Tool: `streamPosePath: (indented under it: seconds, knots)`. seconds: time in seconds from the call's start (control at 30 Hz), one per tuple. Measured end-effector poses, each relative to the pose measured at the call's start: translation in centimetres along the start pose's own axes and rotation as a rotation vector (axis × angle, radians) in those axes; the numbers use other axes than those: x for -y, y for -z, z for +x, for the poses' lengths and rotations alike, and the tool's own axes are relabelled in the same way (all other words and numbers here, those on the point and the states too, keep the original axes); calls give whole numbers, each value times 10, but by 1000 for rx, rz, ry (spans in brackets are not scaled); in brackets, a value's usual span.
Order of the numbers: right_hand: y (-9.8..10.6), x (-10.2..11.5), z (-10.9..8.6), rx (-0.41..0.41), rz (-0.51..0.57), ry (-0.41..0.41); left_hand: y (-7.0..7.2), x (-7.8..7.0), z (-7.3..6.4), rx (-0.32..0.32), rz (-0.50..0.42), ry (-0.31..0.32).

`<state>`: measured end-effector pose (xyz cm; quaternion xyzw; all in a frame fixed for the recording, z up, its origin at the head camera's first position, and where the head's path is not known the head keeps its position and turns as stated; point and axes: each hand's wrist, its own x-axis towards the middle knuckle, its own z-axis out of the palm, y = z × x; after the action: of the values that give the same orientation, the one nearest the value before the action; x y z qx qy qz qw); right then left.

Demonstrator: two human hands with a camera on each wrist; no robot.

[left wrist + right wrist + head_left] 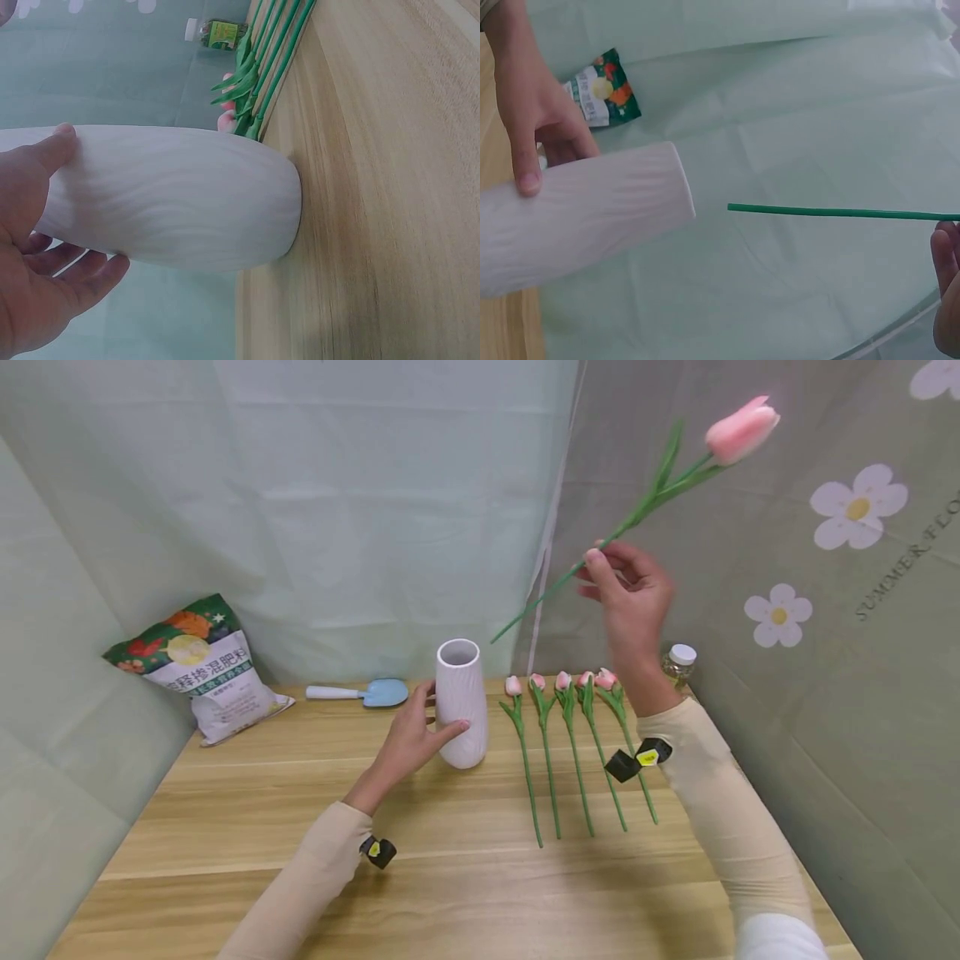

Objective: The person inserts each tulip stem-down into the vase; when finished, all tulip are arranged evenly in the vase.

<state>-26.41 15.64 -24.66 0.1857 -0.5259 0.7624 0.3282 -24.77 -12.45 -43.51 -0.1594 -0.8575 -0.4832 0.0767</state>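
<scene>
A white ribbed vase [462, 710] stands upright on the wooden table, its round mouth facing up. My left hand [411, 731] grips its side, with the thumb across the front and the fingers around the back. In the left wrist view the vase [180, 199] fills the middle, its base on the wood. Up to the right, my right hand [633, 593] pinches the green stem of a pink tulip [742, 431]. The flower tilts up to the right and the stem's lower end points down toward the vase. In the right wrist view that stem [817, 212] ends just short of the vase mouth.
Several pink tulips [570, 735] lie in a row on the table [450, 893], right of the vase. A blue trowel [384, 693] lies at the back left, beside a fertilizer bag [217, 677]. A white-capped jar [678, 664] stands at the back right. Hanging cloth encloses the table.
</scene>
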Motion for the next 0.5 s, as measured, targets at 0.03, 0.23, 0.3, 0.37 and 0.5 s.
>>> streamPosePath:
  seconds: [0.03, 0.23, 0.3, 0.37, 0.5]
  knots:
    - [-2, -1, -1, 1, 7, -6, 0, 0, 0, 1, -2, -2]
    - [-10, -13, -7, 19, 34, -45, 1, 0, 0, 4, -8, -8]
    - [-12, -18, -9, 33, 27, -24, 1, 0, -1, 4, -6, -8]
    - [-15, -23, -12, 50, 3, 12, 1, 0, -1, 5, -6, -8]
    - [-17, -32, -20, 85, -59, 81, 2, 0, -1, 6, 0, -7]
